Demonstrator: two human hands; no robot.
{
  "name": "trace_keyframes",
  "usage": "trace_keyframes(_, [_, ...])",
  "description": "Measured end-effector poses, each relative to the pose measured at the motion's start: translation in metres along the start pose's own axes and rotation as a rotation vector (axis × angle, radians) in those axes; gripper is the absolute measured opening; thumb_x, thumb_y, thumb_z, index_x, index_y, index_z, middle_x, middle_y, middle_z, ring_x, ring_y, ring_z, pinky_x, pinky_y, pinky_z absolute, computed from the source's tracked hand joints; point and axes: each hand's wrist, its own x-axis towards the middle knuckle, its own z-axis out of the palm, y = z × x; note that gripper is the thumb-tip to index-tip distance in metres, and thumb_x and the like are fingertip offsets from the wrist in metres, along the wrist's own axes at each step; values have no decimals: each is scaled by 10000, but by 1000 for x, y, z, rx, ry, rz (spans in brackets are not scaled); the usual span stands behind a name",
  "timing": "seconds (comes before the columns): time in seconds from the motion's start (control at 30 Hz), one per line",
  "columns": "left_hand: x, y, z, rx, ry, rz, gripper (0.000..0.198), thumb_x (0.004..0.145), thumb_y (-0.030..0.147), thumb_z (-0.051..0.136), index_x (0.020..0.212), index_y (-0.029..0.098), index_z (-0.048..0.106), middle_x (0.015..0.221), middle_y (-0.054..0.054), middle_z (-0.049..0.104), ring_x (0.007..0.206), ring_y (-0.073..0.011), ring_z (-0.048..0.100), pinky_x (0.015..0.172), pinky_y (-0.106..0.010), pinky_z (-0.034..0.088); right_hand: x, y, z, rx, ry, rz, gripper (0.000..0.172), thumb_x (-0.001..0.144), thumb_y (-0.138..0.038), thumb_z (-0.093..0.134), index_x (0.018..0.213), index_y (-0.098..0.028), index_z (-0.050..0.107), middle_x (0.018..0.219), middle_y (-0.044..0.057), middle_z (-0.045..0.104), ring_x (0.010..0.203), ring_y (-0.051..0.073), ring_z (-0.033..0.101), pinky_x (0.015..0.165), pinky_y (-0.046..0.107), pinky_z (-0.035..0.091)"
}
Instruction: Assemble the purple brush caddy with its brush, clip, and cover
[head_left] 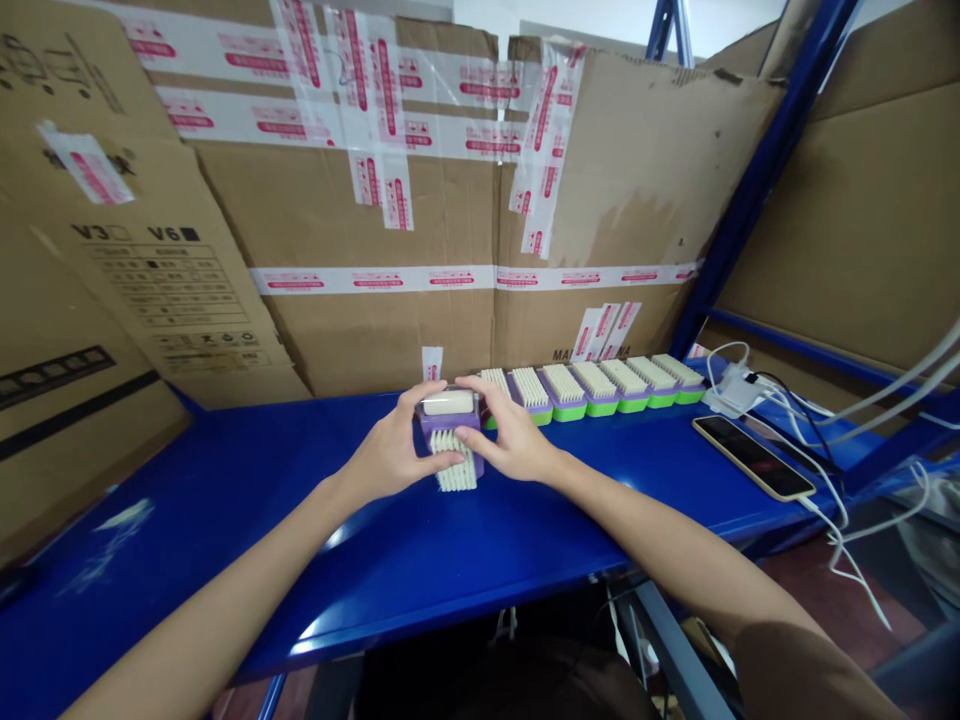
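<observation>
Both my hands hold one purple scrubbing brush [450, 435] above the blue shelf [300, 520], its white bristles turned toward me and a white part on its top. My left hand [390, 450] grips its left side, thumb across the bristles. My right hand [510, 435] clasps its right side. Just behind, a row of several brushes [600, 385] with green and purple bases lies bristles-up along the cardboard wall, running to the right.
Taped cardboard sheets [390, 200] wall the back and left. A phone [752, 457] lies on the shelf at right, cabled to a white charger [731, 388] with loose white cables. A blue rack post [757, 180] rises at right.
</observation>
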Motion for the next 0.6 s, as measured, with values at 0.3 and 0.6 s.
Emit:
trace_keyframes(0.3, [0, 5, -4, 27, -51, -34, 1299, 702, 601, 1092, 1743, 347, 359, 1675, -193, 612, 1357, -450, 780, 1086, -635, 686, 1, 2, -1, 42, -58, 15, 921, 1038, -573, 830, 1769, -279, 353, 1710, 204, 580, 1499, 394, 676, 1247, 664, 613])
trace_keyframes(0.6, [0, 1, 1, 49, -26, -30, 1052, 893, 631, 951, 1731, 346, 381, 1692, -160, 613, 1416, -408, 759, 1109, -563, 685, 0, 0, -3, -2, -44, 30, 619, 1190, -495, 579, 1755, -315, 401, 1675, 160, 628, 1461, 354, 701, 1216, 655, 635])
